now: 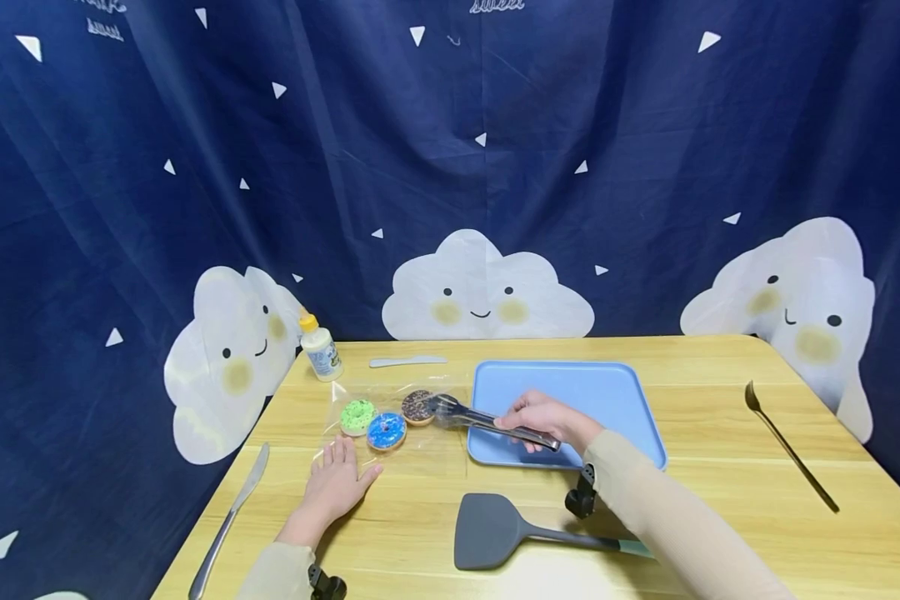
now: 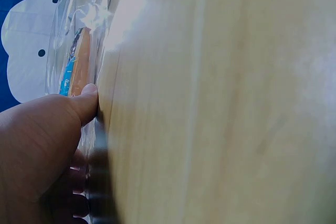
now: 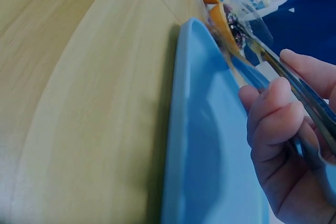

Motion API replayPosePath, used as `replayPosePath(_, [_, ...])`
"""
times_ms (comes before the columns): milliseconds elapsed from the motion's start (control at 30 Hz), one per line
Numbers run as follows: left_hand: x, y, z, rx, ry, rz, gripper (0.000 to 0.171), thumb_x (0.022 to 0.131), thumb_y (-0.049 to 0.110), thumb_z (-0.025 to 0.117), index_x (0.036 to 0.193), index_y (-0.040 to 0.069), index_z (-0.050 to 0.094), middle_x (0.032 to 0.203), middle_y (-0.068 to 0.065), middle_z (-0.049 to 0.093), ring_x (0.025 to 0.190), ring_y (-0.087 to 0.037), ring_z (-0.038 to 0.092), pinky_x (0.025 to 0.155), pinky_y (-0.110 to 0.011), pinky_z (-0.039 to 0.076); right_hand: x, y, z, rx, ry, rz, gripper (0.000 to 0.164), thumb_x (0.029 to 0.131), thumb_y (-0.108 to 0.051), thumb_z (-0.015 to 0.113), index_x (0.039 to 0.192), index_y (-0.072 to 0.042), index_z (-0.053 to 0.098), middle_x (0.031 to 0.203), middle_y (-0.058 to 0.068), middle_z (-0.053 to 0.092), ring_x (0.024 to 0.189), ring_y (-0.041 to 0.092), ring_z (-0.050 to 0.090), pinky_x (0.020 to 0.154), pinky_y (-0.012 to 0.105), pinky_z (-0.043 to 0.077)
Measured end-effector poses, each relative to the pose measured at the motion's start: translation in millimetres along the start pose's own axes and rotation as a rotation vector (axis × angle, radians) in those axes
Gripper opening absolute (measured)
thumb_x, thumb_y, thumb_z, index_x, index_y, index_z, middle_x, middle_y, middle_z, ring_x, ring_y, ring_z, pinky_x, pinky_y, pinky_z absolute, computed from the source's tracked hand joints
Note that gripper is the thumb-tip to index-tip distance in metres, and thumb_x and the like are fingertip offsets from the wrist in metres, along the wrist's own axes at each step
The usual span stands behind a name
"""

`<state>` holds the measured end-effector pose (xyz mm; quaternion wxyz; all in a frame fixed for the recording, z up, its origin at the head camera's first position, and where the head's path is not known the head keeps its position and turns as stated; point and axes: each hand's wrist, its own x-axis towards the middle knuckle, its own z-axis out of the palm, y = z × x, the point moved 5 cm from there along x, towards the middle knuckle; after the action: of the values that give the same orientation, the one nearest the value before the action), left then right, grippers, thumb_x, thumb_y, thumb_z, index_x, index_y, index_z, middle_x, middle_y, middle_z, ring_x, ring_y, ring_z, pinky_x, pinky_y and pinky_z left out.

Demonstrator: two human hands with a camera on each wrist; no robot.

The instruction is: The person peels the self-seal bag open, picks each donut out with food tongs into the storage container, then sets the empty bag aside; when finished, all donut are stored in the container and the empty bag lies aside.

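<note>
My right hand [image 1: 542,418] grips a pair of metal tongs [image 1: 487,419] above the blue tray. The dark tips of the tongs reach into a clear plastic bag [image 1: 435,458], at the chocolate-coloured donut [image 1: 417,407]. A green donut [image 1: 357,417] and a blue donut [image 1: 387,431] lie in the same bag. In the right wrist view, fingers and thumb wrap the tongs [image 3: 299,85], whose tips touch the brown donut [image 3: 227,27]. My left hand [image 1: 335,483] rests with spread fingers on the bag's near left edge; the left wrist view shows the thumb [image 2: 89,95] beside the plastic.
The blue tray [image 1: 570,379] lies right of the bag. A yellow-capped bottle [image 1: 321,350] and a pale knife [image 1: 407,362] stand and lie behind. A metal knife [image 1: 232,512] is at left, a grey spatula [image 1: 487,531] in front, a dark fork [image 1: 791,450] at right.
</note>
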<state>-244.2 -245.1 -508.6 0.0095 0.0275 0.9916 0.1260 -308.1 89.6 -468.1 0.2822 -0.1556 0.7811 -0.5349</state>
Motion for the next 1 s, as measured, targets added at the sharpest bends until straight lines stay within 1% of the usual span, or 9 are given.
replayPosePath(333, [-1.0, 1.8, -4.0, 0.002, -0.007, -0.005, 0.085, 0.093, 0.051, 0.044, 0.139, -0.017, 0.021, 0.144, -0.036, 0.015, 0.132, -0.053, 0.011, 0.103, -0.065, 0.013, -11, 10, -7, -0.015, -0.006, -0.043, 0.038, 0.089, -0.029, 0.063, 0.089, 0.009, 0.068, 0.070, 0.021, 0.063, 0.039, 0.014, 0.049, 0.039, 0.027, 0.044])
replayPosePath(533, [-1.3, 1.7, -2.8, 0.005, -0.004, 0.000, 0.086, 0.093, 0.052, 0.044, 0.139, -0.017, 0.021, 0.144, -0.036, 0.014, 0.132, -0.053, 0.011, 0.103, -0.065, 0.013, -18, 15, -7, 0.000, -0.009, -0.056, 0.044, 0.089, -0.030, 0.063, 0.082, 0.013, 0.065, 0.058, 0.014, 0.059, 0.037, 0.016, 0.048, 0.038, 0.027, 0.043])
replayPosePath(600, [-1.2, 1.1, -2.0, 0.008, -0.003, 0.001, 0.086, 0.093, 0.053, 0.044, 0.139, -0.017, 0.020, 0.144, -0.036, 0.014, 0.132, -0.053, 0.011, 0.103, -0.065, 0.013, -20, 17, -8, 0.017, -0.014, -0.065, 0.044, 0.089, -0.029, 0.062, 0.083, 0.015, 0.063, 0.058, 0.015, 0.059, 0.037, 0.016, 0.047, 0.038, 0.027, 0.043])
replayPosePath(733, [-1.2, 1.0, -1.9, 0.006, -0.002, 0.001, 0.086, 0.093, 0.052, 0.044, 0.139, -0.017, 0.021, 0.144, -0.036, 0.014, 0.132, -0.052, 0.011, 0.102, -0.065, 0.013, -22, 20, -8, 0.051, -0.030, -0.077, 0.042, 0.090, -0.026, 0.062, 0.085, 0.016, 0.063, 0.063, 0.016, 0.061, 0.037, 0.014, 0.048, 0.039, 0.026, 0.043])
replayPosePath(867, [-0.3, 0.7, -2.1, 0.007, 0.004, 0.003, 0.086, 0.093, 0.052, 0.044, 0.138, -0.017, 0.022, 0.144, -0.036, 0.015, 0.132, -0.052, 0.012, 0.102, -0.066, 0.014, -22, 20, -8, 0.060, -0.045, -0.077, 0.041, 0.090, -0.026, 0.062, 0.088, 0.015, 0.063, 0.065, 0.015, 0.061, 0.038, 0.013, 0.048, 0.039, 0.026, 0.044])
replayPosePath(1000, [0.4, -0.2, -1.4, 0.014, 0.002, 0.006, 0.086, 0.093, 0.053, 0.044, 0.139, -0.017, 0.022, 0.145, -0.036, 0.015, 0.132, -0.052, 0.012, 0.102, -0.066, 0.014, -24, 17, -8, 0.052, -0.056, -0.080, 0.041, 0.090, -0.026, 0.062, 0.092, 0.015, 0.063, 0.068, 0.018, 0.062, 0.038, 0.012, 0.049, 0.040, 0.025, 0.043])
